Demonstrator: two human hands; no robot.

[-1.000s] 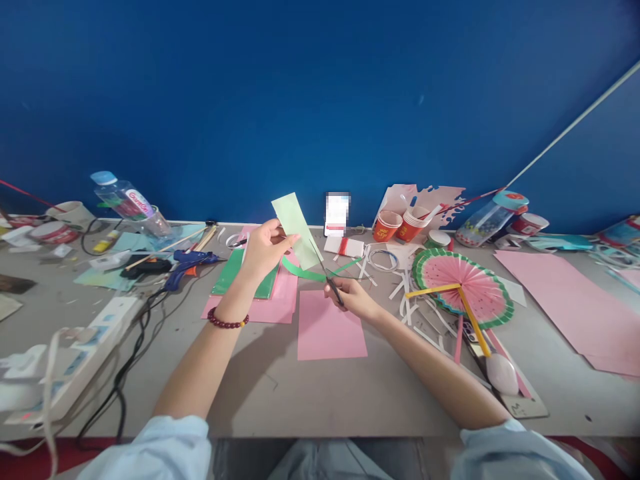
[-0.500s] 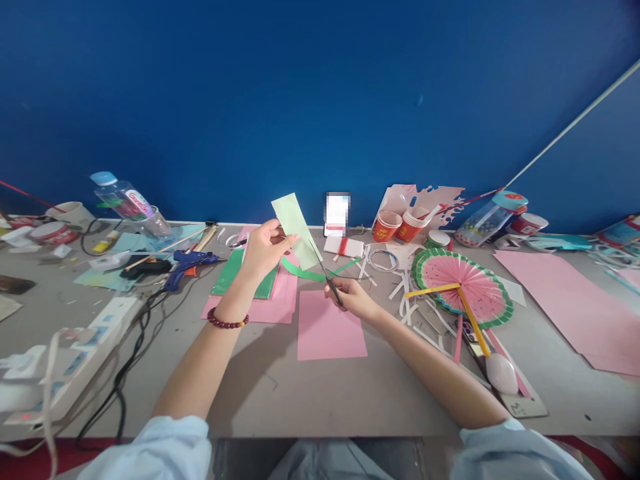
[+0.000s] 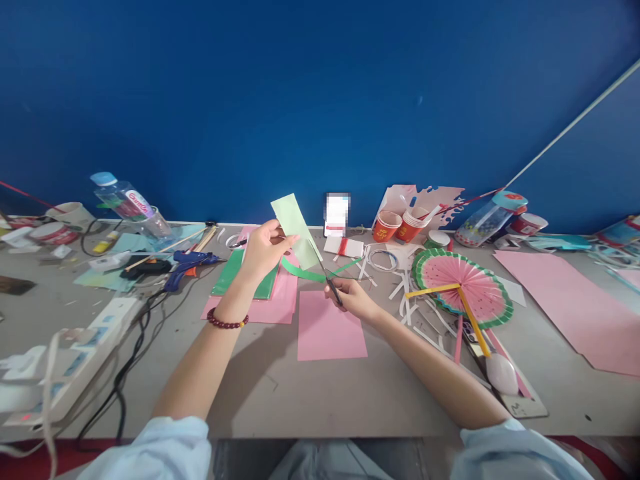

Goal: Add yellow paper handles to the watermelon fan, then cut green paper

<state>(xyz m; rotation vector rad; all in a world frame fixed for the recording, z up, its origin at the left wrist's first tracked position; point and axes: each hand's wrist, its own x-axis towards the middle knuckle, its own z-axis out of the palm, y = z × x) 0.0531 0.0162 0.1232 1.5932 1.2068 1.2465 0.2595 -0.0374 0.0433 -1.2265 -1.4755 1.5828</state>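
Note:
My left hand [image 3: 263, 250] is raised above the table and pinches a pale green paper strip [image 3: 295, 228] that stands tilted, its top end pointing up and left. My right hand [image 3: 351, 297] is closed round small scissors [image 3: 325, 273], and their blades meet the lower right edge of the strip. A narrow darker green ribbon of paper [image 3: 306, 273] curls out below the strip toward the right. Directly under my hands lies a pink sheet [image 3: 330, 333] on the grey table.
Green and pink sheets [image 3: 240, 273] lie left of centre beside a blue glue gun [image 3: 187, 263] and cables. A watermelon paper fan [image 3: 463, 285], white scraps and red paper cups [image 3: 400, 227] sit to the right. A large pink sheet [image 3: 575, 307] lies far right, a water bottle [image 3: 127, 203] far left.

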